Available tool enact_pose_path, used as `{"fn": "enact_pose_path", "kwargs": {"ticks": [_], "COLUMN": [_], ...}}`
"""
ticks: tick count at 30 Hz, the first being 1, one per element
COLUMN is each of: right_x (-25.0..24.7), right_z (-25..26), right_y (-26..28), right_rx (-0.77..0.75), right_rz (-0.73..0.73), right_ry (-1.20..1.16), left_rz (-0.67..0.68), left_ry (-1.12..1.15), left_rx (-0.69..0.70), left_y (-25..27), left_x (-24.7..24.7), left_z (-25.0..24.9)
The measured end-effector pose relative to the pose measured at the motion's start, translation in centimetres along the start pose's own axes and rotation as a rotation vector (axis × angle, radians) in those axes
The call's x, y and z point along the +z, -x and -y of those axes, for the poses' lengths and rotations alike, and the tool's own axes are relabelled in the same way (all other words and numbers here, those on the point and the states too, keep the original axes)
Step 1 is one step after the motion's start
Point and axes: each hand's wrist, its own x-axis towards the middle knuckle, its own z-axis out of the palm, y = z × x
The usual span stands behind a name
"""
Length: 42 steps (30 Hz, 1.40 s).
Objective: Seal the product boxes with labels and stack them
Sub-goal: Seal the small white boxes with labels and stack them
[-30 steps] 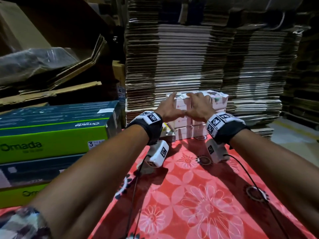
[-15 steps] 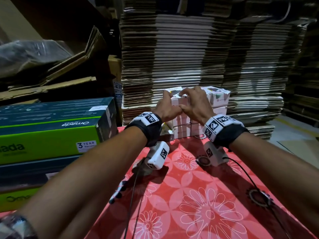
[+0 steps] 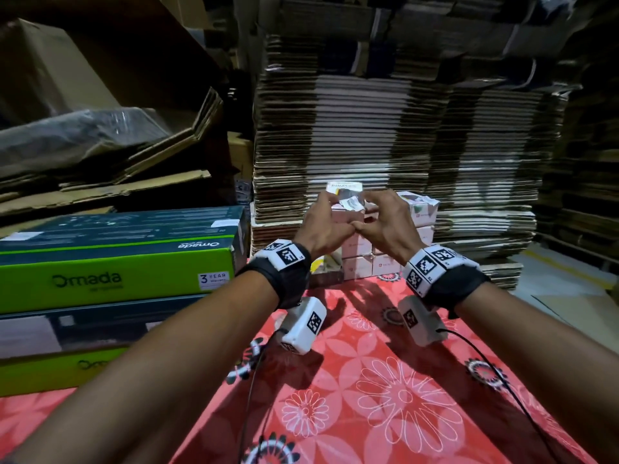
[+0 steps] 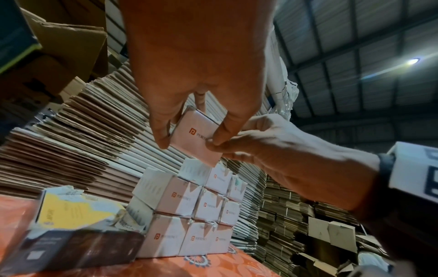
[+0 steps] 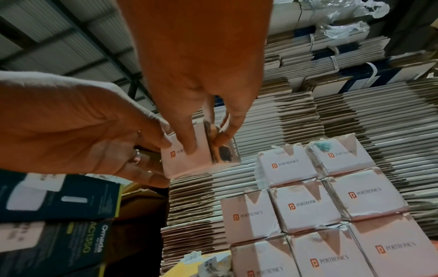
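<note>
A small white Portronics box [image 3: 348,214] hangs above the stack of like boxes [image 3: 385,262], held by both hands. My left hand [image 3: 323,226] grips its left side, thumb on the front face [image 4: 196,136]. My right hand [image 3: 382,222] pinches its right side [image 5: 187,161], with fingertips [image 5: 222,138] on the printed end. A pale label [image 3: 350,202] lies across the box's top between the fingertips. The stack [image 5: 320,215] stands three layers high at the table's far edge.
A torn yellow label sheet [image 4: 71,211] lies on a dark box [image 4: 71,249] left of the stack. Green Omada cartons [image 3: 117,262] are piled at the left. Tall piles of flattened cardboard [image 3: 368,128] rise behind. The red floral table cloth [image 3: 368,396] spreads under my forearms.
My hands went from lying flat on the stack's top boxes to curling round one box, and it now sits higher, clear of the stack.
</note>
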Motion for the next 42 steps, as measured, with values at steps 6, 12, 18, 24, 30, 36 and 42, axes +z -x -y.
{"fn": "enact_pose_path", "kwargs": {"ticks": [6, 12, 18, 24, 30, 36, 42], "right_x": [-2.4, -5.0, -6.6, -6.9, -5.2, -4.3, -4.4], "right_z": [2.3, 4.6, 6.0, 7.8, 8.5, 9.4, 10.5], "right_y": [2.5, 5.6, 10.6, 14.7, 18.6, 20.7, 21.5], "right_rx": [0.105, 0.084, 0.108, 0.093, 0.054, 0.084, 0.028], "right_rz": [0.034, 0.083, 0.140, 0.259, 0.379, 0.472, 0.594], "right_ry": [-0.087, -0.098, -0.156, -0.192, -0.181, -0.162, -0.046], "left_rz": [0.014, 0.009, 0.000, 0.027, 0.095, 0.111, 0.161], "left_ry": [0.000, -0.058, -0.155, -0.271, -0.240, -0.272, -0.381], "left_rx": [0.061, 0.116, 0.145, 0.136, 0.049, 0.017, -0.036], "left_y": [4.7, 12.0, 17.2, 21.0, 24.5, 27.2, 27.9], "left_x": [-1.2, -2.8, -4.1, -5.4, -6.4, -6.7, -6.9], "left_z": [-2.2, -5.8, -6.3, -4.5, -1.4, 0.6, 0.7]}}
